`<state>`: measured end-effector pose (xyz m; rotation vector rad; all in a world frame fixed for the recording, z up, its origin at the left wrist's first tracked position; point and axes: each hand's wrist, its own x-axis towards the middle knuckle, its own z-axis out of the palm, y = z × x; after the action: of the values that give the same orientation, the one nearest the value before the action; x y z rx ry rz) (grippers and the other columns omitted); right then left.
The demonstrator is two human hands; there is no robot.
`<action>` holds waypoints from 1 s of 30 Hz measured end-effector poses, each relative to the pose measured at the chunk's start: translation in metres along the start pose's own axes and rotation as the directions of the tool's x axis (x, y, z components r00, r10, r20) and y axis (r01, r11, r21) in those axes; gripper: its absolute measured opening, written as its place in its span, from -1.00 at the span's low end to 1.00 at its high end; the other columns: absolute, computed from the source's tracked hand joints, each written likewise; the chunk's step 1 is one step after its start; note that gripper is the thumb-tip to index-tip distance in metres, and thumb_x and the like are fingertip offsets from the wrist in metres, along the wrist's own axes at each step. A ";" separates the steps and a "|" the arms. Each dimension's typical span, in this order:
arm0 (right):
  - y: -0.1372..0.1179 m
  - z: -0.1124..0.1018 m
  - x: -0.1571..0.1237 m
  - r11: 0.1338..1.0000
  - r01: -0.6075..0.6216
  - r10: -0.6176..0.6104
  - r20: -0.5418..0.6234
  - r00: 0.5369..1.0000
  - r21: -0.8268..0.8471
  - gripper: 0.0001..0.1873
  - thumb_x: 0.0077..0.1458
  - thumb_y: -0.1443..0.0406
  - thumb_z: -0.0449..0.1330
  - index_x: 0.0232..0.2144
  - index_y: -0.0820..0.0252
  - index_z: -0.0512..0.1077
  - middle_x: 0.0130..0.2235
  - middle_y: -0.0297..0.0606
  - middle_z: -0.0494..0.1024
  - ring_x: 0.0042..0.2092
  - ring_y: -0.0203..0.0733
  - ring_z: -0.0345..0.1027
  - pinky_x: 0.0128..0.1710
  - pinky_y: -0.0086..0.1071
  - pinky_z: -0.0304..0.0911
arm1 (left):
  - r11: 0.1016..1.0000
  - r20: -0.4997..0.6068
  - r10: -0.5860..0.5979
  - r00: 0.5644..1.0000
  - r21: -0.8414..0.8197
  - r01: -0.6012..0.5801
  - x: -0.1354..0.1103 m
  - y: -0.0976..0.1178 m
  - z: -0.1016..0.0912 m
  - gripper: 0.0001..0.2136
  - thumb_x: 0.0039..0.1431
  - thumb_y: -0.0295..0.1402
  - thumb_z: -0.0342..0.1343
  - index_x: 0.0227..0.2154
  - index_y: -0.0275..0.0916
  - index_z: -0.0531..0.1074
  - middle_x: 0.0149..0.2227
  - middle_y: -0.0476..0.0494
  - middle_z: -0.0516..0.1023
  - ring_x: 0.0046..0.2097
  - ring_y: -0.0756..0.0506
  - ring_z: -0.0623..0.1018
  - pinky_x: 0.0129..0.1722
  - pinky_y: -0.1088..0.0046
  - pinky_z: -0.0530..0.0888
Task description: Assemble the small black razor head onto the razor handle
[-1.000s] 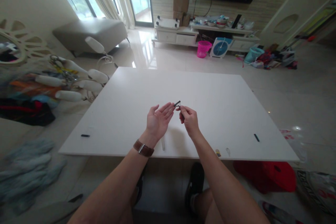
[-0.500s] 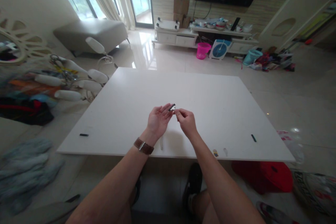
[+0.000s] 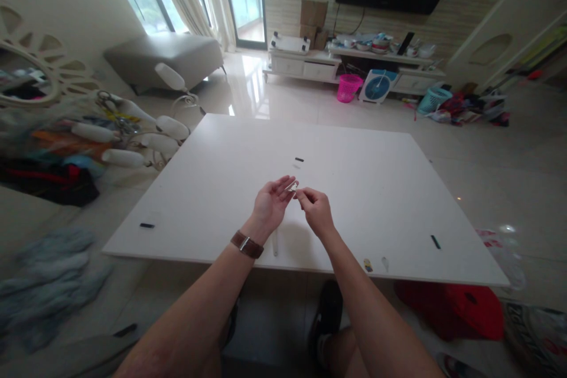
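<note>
My left hand [image 3: 271, 199] is palm up, its fingers stretched out, with a brown watch strap [image 3: 247, 244] on the wrist. A small whitish piece with dark edges [image 3: 293, 186] lies at its fingertips. My right hand [image 3: 315, 208] pinches the near end of that piece; its exact kind is too small to make out. Just beyond the fingertips is a short black strip [image 3: 299, 159] with a pale mark under it; I cannot tell whether it touches the white table [image 3: 354, 189]. Partly hidden by my left wrist, a thin pale stick [image 3: 275, 242] lies on the table.
Dark strips lie near the table's left end [image 3: 147, 225] and right end [image 3: 436, 241]. A small yellow figure piece [image 3: 367, 264] and a clear teardrop-shaped item [image 3: 385, 263] rest by the front edge. A white-armed lamp [image 3: 170, 127] stands at the left, a red stool [image 3: 456, 310] below right.
The black strip that was at my left fingertips is now apart from my hands, farther out over the table. Both hands stay together around the whitish piece. The view has shifted slightly.
</note>
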<state>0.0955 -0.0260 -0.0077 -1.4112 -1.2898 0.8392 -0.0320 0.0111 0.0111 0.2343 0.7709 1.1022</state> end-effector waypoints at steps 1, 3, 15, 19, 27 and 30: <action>0.001 0.000 0.001 1.000 -0.006 0.006 -0.004 1.000 0.004 -0.63 0.21 0.07 0.15 -0.46 0.17 0.58 -0.60 -0.42 0.33 -0.51 -0.31 0.13 -0.46 -0.39 0.02 | 1.000 -0.021 0.002 1.000 -0.003 -0.002 0.001 0.001 0.000 -0.82 0.11 -0.52 0.04 -0.29 -0.36 0.54 -0.18 -0.27 0.66 -0.12 -0.12 0.64 -0.04 0.37 0.53; 0.004 0.001 0.003 0.999 -0.034 0.035 -0.014 0.999 0.019 -0.61 0.23 0.05 0.14 -0.46 0.17 0.56 -0.60 -0.42 0.31 -0.52 -0.31 0.13 -0.47 -0.39 0.03 | 1.000 -0.058 0.008 0.998 0.001 -0.008 0.004 0.002 -0.001 -0.83 0.11 -0.53 0.03 -0.32 -0.36 0.53 -0.20 -0.26 0.65 -0.14 -0.12 0.64 -0.01 0.37 0.52; 0.009 0.006 0.004 0.980 -0.056 0.084 -0.141 0.987 0.190 -0.63 0.20 -0.04 0.13 -0.19 0.10 0.43 -0.36 -0.31 0.47 -0.34 -0.21 0.37 -0.44 -0.40 0.28 | 0.855 0.019 -0.076 0.997 0.515 0.055 -0.011 -0.017 -0.001 -0.55 -0.08 -0.62 0.08 -0.05 -0.23 0.41 0.02 -0.26 0.54 -0.10 -0.08 0.55 -0.07 0.32 0.45; 0.004 0.007 0.002 0.977 -0.034 0.079 -0.204 0.976 0.211 -0.68 0.15 0.01 0.21 -0.21 0.10 0.43 -0.32 -0.31 0.49 -0.27 -0.17 0.42 -0.31 -0.32 0.36 | 0.800 0.182 -0.120 0.976 0.600 -0.013 -0.021 -0.025 0.001 -0.54 -0.04 -0.59 0.14 -0.01 -0.23 0.35 -0.14 -0.18 0.56 -0.21 -0.03 0.53 -0.13 0.37 0.45; 0.006 -0.003 -0.009 0.989 -0.076 0.105 -0.237 0.966 0.129 -0.62 0.09 -0.06 0.22 -0.38 0.13 0.47 -0.36 -0.29 0.55 -0.34 -0.15 0.39 -0.32 -0.30 0.28 | 0.711 0.346 -0.050 0.937 0.671 -0.210 -0.028 -0.036 0.002 -0.80 0.23 -0.22 0.07 -0.27 -0.27 0.37 -0.53 0.05 0.36 -0.55 0.05 0.34 -0.51 0.53 0.27; 0.020 -0.005 -0.009 0.988 -0.070 0.106 -0.280 0.954 0.135 -0.59 0.18 -0.05 0.10 -0.30 0.14 0.50 -0.31 -0.25 0.57 -0.23 -0.10 0.42 -0.25 -0.28 0.29 | 0.616 0.327 0.088 0.941 0.724 -0.309 -0.029 -0.035 0.005 -0.82 0.27 -0.24 0.00 -0.35 -0.24 0.36 -0.52 0.05 0.34 -0.51 0.03 0.32 -0.48 0.50 0.23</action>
<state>0.1036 -0.0343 -0.0266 -1.4400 -0.9445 0.7289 -0.0099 -0.0288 0.0091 1.2150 0.9583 0.8563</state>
